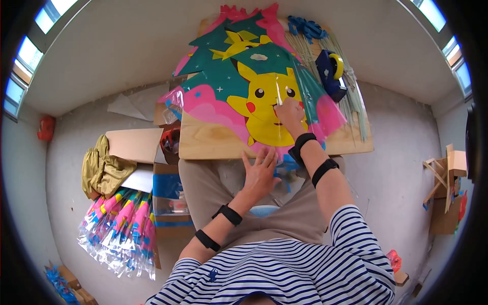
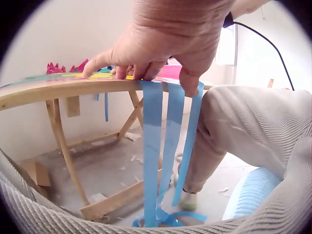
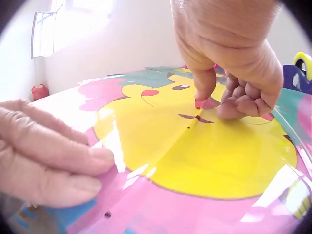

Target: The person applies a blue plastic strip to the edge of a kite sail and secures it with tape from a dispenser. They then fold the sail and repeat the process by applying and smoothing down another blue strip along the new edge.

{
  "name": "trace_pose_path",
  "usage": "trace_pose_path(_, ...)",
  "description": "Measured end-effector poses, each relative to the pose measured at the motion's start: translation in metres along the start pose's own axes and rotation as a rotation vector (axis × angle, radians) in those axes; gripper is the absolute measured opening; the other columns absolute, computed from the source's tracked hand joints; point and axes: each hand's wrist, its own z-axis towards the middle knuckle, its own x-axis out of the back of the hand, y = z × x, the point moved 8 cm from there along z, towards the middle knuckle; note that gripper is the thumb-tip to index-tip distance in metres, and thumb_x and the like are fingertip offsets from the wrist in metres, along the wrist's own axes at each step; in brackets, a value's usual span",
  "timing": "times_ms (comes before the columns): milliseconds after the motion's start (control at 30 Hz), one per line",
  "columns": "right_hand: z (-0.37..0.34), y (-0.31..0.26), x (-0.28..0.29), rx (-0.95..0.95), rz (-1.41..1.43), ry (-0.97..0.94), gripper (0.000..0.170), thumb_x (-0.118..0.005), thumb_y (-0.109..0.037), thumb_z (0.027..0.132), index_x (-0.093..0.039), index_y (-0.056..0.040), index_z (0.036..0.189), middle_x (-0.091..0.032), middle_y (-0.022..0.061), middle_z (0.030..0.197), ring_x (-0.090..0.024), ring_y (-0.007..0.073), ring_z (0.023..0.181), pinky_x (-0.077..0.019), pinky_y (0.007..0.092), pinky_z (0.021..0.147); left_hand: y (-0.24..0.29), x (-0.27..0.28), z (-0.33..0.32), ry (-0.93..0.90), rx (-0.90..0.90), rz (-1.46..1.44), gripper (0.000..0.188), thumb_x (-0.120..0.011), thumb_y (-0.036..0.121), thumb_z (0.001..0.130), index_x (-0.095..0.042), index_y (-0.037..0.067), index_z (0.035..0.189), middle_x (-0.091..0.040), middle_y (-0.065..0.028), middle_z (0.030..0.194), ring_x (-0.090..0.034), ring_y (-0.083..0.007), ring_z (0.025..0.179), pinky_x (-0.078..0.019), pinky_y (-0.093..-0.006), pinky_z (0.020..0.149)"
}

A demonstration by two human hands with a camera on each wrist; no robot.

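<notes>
A printed plastic sheet (image 1: 274, 124) with a big yellow cartoon figure lies on the wooden table (image 1: 203, 142), overlapping a similar sheet behind it. My right hand (image 1: 290, 116) is over the figure's mouth, its fingers curled. In the right wrist view its thumb (image 3: 204, 87) and fingertips pinch at the sheet, and a crease runs from there toward the near edge. My left hand (image 1: 260, 175) rests with spread fingers on the sheet's near pink edge. Blue tape strips (image 2: 152, 131) hang from the table edge beneath it, the left thumb touching one.
Thin sticks (image 1: 351, 109), a tape dispenser (image 1: 330, 76) and blue ribbons (image 1: 307, 28) are on the table's right side. At left stand cardboard boxes (image 1: 134, 145) with a gold cloth (image 1: 104, 170) and folded printed plastic pieces (image 1: 122, 231). My knees are under the near table edge.
</notes>
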Motion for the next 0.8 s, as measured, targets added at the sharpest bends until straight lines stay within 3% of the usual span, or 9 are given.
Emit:
trace_pose_path(100,0.027,-0.005,-0.003,-0.085,0.006,0.090,0.012,-0.072,-0.019,0.081,-0.072,-0.0130,0.092,-0.074,0.0095,0.095,-0.073,0.0289,0.089,-0.0555,0.0378,0.069,0.001,0.000,0.000,-0.021,0.007,-0.021,0.083,-0.083,0.028,0.071,-0.051,0.005,0.144,-0.041,-0.0066,0.157,-0.036,-0.0332,0.145,-0.0135,-0.0798,0.109)
trace_pose_path(200,0.052,-0.018,-0.009,0.002,-0.055,0.067,0.012,-0.072,-0.017,0.080,-0.073,-0.0116,0.090,-0.074,0.0106,0.093,-0.073,0.0313,0.087,-0.0554,0.0376,0.068,0.000,0.003,0.001,-0.046,-0.005,-0.019,0.083,-0.083,0.029,0.071,-0.051,0.004,0.144,-0.041,-0.0066,0.157,-0.036,-0.0335,0.145,-0.0141,-0.0792,0.109)
trace_pose_path(300,0.055,-0.040,0.000,0.101,0.000,0.054,0.015,-0.071,-0.018,0.079,-0.073,-0.0070,0.088,-0.074,0.0172,0.098,-0.073,0.0342,0.093,-0.0572,0.0408,0.074,0.000,0.004,0.003,-0.044,-0.025,-0.026,0.083,-0.083,0.027,0.070,-0.051,0.002,0.143,-0.041,-0.0121,0.155,-0.036,-0.0352,0.144,-0.0176,-0.0796,0.107)
trace_pose_path(400,0.057,-0.050,-0.001,0.112,-0.015,-0.029,0.018,-0.066,-0.015,0.080,-0.073,-0.0060,0.094,-0.073,0.0184,0.103,-0.072,0.0358,0.098,-0.0567,0.0427,0.079,-0.003,0.000,0.004,-0.056,-0.003,-0.048,0.083,-0.082,0.029,0.072,-0.051,0.004,0.144,-0.040,-0.0073,0.158,-0.035,-0.0333,0.145,-0.0137,-0.0782,0.109)
trace_pose_path(500,0.064,-0.050,-0.001,0.135,-0.029,0.037,0.017,-0.066,-0.019,0.081,-0.075,-0.0094,0.092,-0.075,0.0159,0.097,-0.073,0.0358,0.091,-0.0565,0.0424,0.073,-0.004,-0.001,0.003,-0.066,0.001,-0.062,0.082,-0.082,0.028,0.073,-0.051,0.004,0.144,-0.040,-0.0075,0.158,-0.034,-0.0328,0.146,-0.0131,-0.0778,0.110)
trace_pose_path(700,0.048,-0.054,0.029,0.145,0.139,0.003,0.019,-0.064,-0.021,0.079,-0.072,-0.0052,0.087,-0.073,0.0206,0.097,-0.069,0.0403,0.099,-0.0551,0.0467,0.083,-0.006,0.015,-0.001,-0.063,0.025,-0.176,0.076,-0.081,0.029,0.074,-0.054,0.004,0.141,-0.042,-0.0096,0.156,-0.036,-0.0327,0.145,-0.0126,-0.0769,0.110)
trace_pose_path(800,0.026,-0.078,0.072,0.306,0.281,0.021,0.018,-0.066,-0.021,0.078,-0.068,-0.0034,0.083,-0.071,0.0207,0.092,-0.068,0.0410,0.092,-0.0537,0.0478,0.080,-0.022,0.060,-0.001,0.138,0.026,-0.240,0.074,-0.083,0.023,0.075,-0.054,0.002,0.139,-0.046,-0.0156,0.152,-0.042,-0.0363,0.141,-0.0212,-0.0667,0.115)
